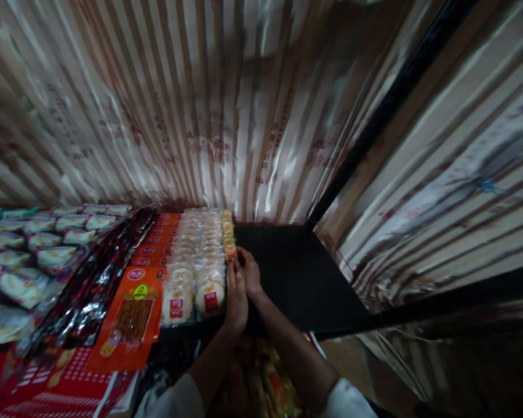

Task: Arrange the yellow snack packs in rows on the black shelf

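Note:
My left hand (236, 299) lies with its fingers stretched out together along the right side of the clear-wrapped round cakes (210, 290). Its fingertips come up to a small orange-yellow packet (230, 253). From the right, my right hand (249, 271) curls its fingers round that packet, at the front of a narrow row of yellow packets (227, 226). The cakes stand in two columns on a black shelf (303, 273), with red labels on the front ones. Part of the packet is hidden by my fingers.
Left of the cakes are orange snack bags (135, 313), then dark shiny packets (91, 278) and several white-wrapped items (35, 249). A red basket (65, 383) sits below. Striped plastic sheeting (226, 116) hangs behind, and a black post (375, 133) rises at the right.

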A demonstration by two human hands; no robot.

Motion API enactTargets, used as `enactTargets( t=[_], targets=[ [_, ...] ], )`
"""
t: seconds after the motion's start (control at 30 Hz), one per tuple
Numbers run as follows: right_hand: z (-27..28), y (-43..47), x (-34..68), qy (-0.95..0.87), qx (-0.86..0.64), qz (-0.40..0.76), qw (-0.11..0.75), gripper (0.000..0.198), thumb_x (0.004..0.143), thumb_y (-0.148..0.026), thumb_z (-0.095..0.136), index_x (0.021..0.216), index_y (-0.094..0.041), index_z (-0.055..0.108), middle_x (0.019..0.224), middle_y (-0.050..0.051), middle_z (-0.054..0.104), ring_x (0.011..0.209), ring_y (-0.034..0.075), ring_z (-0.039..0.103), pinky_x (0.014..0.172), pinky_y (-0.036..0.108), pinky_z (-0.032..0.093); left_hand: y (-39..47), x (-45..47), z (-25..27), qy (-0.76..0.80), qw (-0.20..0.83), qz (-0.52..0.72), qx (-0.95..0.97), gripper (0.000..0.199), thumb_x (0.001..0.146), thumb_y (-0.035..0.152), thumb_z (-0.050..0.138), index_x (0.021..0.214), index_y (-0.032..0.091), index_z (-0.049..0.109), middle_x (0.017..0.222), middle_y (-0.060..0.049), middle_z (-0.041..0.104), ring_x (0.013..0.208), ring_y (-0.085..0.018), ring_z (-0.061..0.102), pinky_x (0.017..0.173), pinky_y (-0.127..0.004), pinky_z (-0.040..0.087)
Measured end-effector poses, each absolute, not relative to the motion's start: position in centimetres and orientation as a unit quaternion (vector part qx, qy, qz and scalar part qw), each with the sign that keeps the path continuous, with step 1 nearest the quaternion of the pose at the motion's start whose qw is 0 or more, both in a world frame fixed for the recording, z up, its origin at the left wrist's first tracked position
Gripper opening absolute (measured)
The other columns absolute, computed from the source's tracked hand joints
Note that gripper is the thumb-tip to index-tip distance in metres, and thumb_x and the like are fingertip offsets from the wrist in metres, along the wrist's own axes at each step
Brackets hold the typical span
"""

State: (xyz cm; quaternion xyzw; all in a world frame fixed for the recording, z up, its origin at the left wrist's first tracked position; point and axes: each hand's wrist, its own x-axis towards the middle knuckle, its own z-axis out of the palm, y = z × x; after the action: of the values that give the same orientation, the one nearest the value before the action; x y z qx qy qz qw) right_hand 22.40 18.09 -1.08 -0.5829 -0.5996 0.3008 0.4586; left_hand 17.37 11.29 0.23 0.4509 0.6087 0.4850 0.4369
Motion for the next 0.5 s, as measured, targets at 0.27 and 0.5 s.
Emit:
enactTargets(
  t=[0.27, 0.5],
  targets=[
    [-1.2, 17.8, 22.4, -0.583, -0.576, 0.323, 0.473, 0.027, 0.078, -0.032, 0.054, 0.101, -0.02, 0.059, 0.097, 0.004, 0.067, 0.089, 0.019, 0.062, 0.083, 0.034, 0.051, 11.1, 17.1, 1.2, 0.602, 0.471, 0.509, 0.396, 0.052, 0.095, 0.028, 0.031, 0.143, 0.011, 0.029, 0.155, -0.01, 0.024, 0.143, -0.018, 0.019, 0.119, -0.034, 0.013],
    [-2.1, 17.4, 22.3, -0.561, -0.587, 0.316, 0.49, 0.03, 0.075, -0.031, 0.056, 0.103, -0.019, 0.06, 0.101, 0.006, 0.065, 0.092, 0.02, 0.061, 0.083, 0.034, 0.051, 11.2, 17.4, 1.5, 0.597, 0.466, 0.527, 0.385, 0.051, 0.093, 0.025, 0.03, 0.141, 0.008, 0.032, 0.154, -0.012, 0.026, 0.143, -0.018, 0.022, 0.119, -0.033, 0.014]
  ],
)
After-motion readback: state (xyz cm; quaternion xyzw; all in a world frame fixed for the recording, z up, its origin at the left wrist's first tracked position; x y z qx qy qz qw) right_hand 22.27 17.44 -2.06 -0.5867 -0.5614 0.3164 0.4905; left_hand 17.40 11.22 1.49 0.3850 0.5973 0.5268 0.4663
